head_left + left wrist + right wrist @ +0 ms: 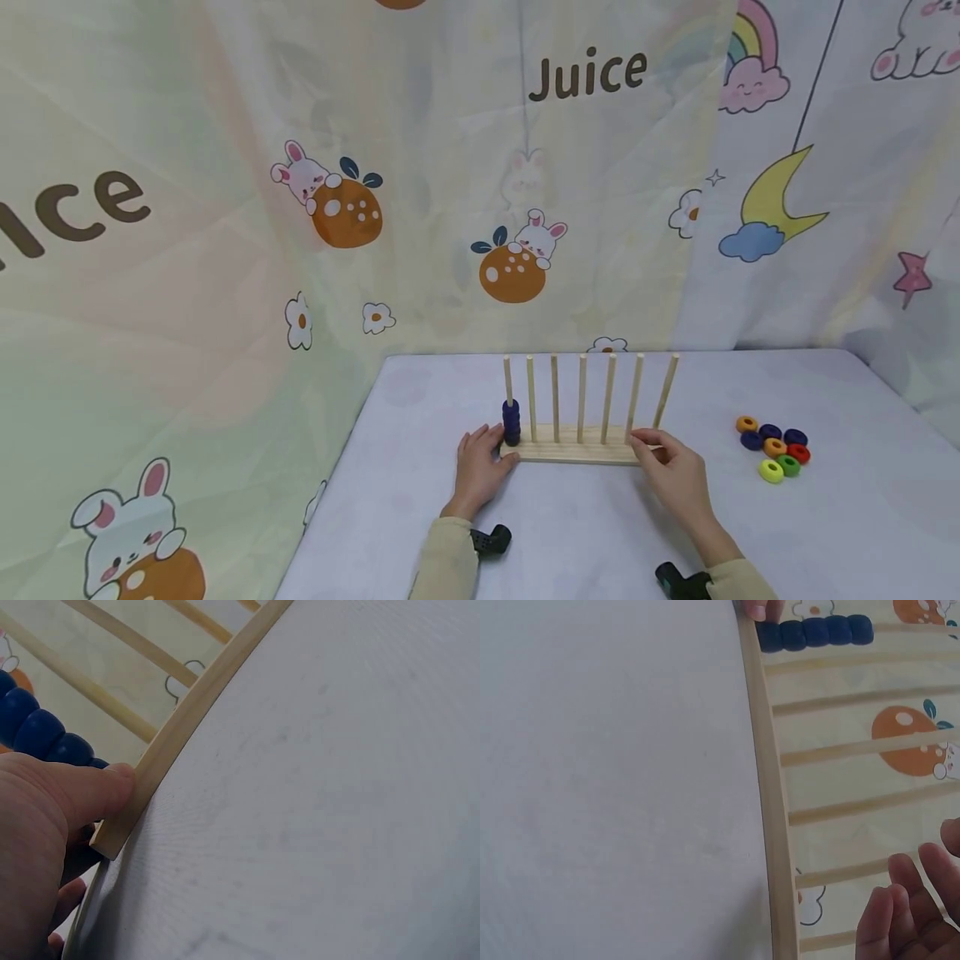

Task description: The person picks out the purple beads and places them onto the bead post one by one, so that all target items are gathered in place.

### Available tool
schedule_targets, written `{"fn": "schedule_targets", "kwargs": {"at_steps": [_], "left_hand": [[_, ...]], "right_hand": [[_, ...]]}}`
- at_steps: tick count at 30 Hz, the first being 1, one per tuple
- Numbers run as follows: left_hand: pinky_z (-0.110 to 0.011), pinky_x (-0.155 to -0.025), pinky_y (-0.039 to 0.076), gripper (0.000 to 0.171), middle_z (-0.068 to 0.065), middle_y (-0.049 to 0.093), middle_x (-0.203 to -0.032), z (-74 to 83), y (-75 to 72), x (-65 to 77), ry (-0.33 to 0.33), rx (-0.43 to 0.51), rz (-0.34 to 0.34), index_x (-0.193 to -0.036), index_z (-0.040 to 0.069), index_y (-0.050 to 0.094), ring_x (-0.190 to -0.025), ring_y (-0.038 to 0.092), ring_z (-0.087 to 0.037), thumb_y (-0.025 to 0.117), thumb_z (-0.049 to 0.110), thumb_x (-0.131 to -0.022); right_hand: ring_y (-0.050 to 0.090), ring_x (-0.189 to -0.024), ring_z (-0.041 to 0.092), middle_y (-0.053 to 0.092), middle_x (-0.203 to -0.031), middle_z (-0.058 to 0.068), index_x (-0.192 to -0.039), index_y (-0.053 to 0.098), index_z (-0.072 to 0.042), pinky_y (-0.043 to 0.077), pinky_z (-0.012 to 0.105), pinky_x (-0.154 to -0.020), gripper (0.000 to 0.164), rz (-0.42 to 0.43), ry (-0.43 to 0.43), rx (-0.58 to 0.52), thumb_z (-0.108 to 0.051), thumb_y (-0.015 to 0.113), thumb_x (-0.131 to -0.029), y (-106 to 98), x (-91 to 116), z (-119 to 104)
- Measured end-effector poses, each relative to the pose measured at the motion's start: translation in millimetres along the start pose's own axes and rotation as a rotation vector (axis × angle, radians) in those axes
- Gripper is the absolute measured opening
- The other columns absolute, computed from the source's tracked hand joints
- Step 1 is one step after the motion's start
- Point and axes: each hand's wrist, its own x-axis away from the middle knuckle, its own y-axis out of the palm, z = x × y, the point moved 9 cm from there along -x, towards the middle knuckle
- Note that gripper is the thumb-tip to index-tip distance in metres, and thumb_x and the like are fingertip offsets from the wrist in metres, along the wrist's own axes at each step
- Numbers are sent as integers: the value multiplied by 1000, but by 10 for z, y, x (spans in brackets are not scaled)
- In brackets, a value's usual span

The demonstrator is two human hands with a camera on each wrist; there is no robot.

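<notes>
A wooden peg rack (577, 450), a flat base with several upright rods, stands on the table. Several dark blue beads (512, 423) are stacked on its leftmost rod. My left hand (477, 468) holds the left end of the base; in the left wrist view its thumb (105, 791) lies on the front edge beside the beads and the other fingers are behind and below. My right hand (673, 475) is at the rack's right end, fingertips near the rods. In the right wrist view its fingers (904, 900) are loosely bent and apart from the thumb, with nothing between them.
To the right of the rack lies a loose group of beads in orange, blue, red, green and yellow (771, 472). A white cloth covers the table (570, 533). Behind it hangs a printed curtain (450, 167) with rabbits and oranges.
</notes>
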Motion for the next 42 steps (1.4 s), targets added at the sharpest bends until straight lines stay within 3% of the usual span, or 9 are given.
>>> {"fn": "schedule_targets", "kwargs": {"at_steps": [6, 19, 26, 34, 42], "left_hand": [[-59, -112, 24, 55, -10, 63, -132, -12, 3, 5, 16, -11, 8, -130, 0, 61, -130, 48, -32, 73, 29, -84], [-58, -112, 23, 55, -10, 62, -132, -37, 33, -4, 23, -13, 12, -130, 0, 61, -130, 48, -32, 73, 29, -84], [-57, -113, 21, 55, -9, 62, -133, -62, 18, -1, 3, -6, 4, -131, 1, 61, -132, 47, -32, 73, 29, -85], [-56, -114, 20, 56, -9, 61, -134, -96, 27, 8, -11, -8, -3, -132, 2, 60, -132, 46, -31, 72, 30, -85], [-57, -114, 21, 56, -9, 61, -134, -53, 38, -8, -1, -1, -6, -132, 2, 60, -132, 46, -31, 72, 30, -85]], "right_hand": [[55, -64, 1, 73, -90, 9, -100, 72, -6, 43, 15, -51, 16, 38, 23, 24, -19, 69, -92, -119, -49, 82], [53, -68, 4, 72, -95, 8, -106, 72, -8, 41, 16, -54, 24, 102, 151, 101, -28, 62, -96, -343, -166, 497], [51, -72, 10, 71, -103, 11, -111, 70, -8, 41, 14, -56, 28, 110, 244, 115, -30, 57, -98, -384, -230, 694], [53, -71, 13, 66, -115, 11, -116, 68, -8, 39, 19, -56, 28, 159, 371, 150, -24, 58, -95, -486, -232, 966], [51, -64, 9, 64, -115, 15, -118, 68, -6, 37, 22, -54, 31, 185, 397, 191, -25, 60, -94, -643, -240, 1151]]}}
